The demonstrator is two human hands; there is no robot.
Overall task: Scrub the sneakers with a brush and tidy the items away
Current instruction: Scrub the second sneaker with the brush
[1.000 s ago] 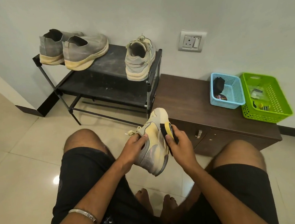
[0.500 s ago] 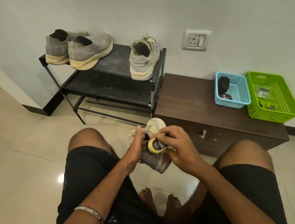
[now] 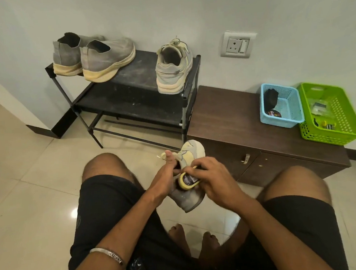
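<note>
A pale wall [image 3: 184, 10] rises behind a glossy cream tiled floor [image 3: 23, 189], with a switch-and-socket plate [image 3: 238, 44] set into the wall at the far right. Against the wall on the left stands a black shoe rack [image 3: 141, 108], dusty on its top shelf. To its right, touching it, sits a low dark brown cabinet [image 3: 231, 118] with small metal handles on its front.

In the near foreground a person sits with knees spread, wearing black shorts [image 3: 106, 204], bare feet on the tiles between the legs.

On the far left of the rack's top shelf rests a pair of grey slip-on shoes [image 3: 102, 55] with cream soles, side by side, heels toward the camera. At the right end of the same shelf stands one grey and pale yellow laced sneaker on the rack [image 3: 174, 69], also heel toward the camera.

At the right end of the cabinet top lies a green basket [image 3: 346, 121] holding small items too small to identify, and just left of it, touching it, a blue basket [image 3: 294, 113] with a dark object inside.

Between the knees, above the floor, is the held sneaker [image 3: 188, 198], toe pointing away. The left hand [image 3: 165, 178] grips it at the opening, thumb raised. The right hand [image 3: 210, 179] curls its fingers around a yellow-edged brush [image 3: 187, 180] pressed against the shoe's side. A silver bracelet [image 3: 107, 255] circles the left wrist.
</note>
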